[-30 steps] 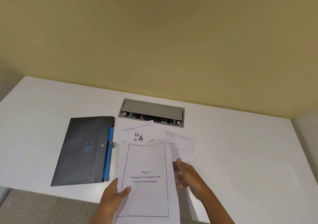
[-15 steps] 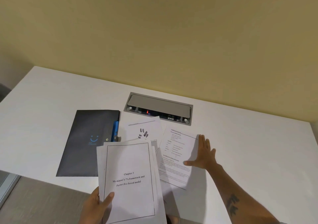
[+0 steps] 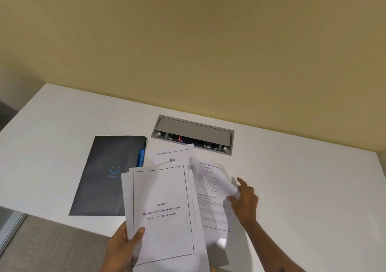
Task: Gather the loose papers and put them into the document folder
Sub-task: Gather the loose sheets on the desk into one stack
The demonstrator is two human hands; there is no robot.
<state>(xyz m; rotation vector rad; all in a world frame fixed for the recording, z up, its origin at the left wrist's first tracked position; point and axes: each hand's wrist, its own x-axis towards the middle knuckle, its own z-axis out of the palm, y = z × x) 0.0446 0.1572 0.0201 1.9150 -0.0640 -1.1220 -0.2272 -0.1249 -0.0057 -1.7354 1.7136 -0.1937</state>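
My left hand (image 3: 123, 248) grips a stack of white papers (image 3: 163, 215) by its lower left corner; the top sheet reads "Chapter 3". To its right, my right hand (image 3: 244, 198) pinches the right edge of a printed sheet (image 3: 211, 190) and curls it up off the table. Another loose sheet (image 3: 173, 154) lies flat behind the stack, partly hidden by it. The dark grey document folder (image 3: 104, 175) with a blue edge and a smiley logo lies shut on the table at the left.
The white table (image 3: 302, 188) meets a yellow wall at the back. A grey recessed power socket box (image 3: 193, 135) with its lid raised sits behind the papers. Grey floor shows beyond the table's near left edge.
My right hand went from lying flat on the printed sheet to pinching its right edge and lifting it. The stack in my left hand has stayed in place.
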